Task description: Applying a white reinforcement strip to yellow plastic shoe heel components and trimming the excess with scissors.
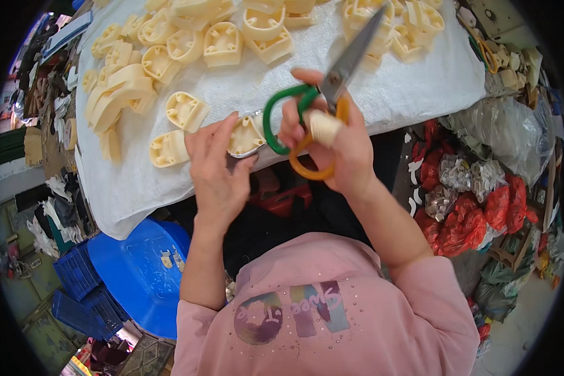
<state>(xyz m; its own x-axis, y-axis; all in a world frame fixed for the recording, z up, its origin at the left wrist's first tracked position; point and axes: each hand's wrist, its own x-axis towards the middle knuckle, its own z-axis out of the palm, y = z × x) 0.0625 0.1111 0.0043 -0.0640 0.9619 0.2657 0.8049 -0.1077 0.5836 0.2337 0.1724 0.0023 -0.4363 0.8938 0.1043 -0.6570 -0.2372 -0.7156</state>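
Note:
My left hand [215, 175] grips a cream plastic shoe heel [245, 134] at the table's near edge, thumb below it and fingers on its left side. A shiny silver band runs along that heel's lower rim. My right hand [354, 150] holds a pair of scissors [355, 55] with one green and one orange handle loop. Its blades look closed and point up and to the right. Pale wrapping covers my right thumb. Just left of my left hand, two loose heels [187, 111] lie on the white cloth [288, 84].
Many more cream heels [222, 44] are heaped along the far side of the table. At lower left stands a blue basin [135, 269] with small scraps inside, beside blue crates [84, 301]. Red plastic bags [464, 225] and clear plastic sheeting [507, 128] crowd the right side.

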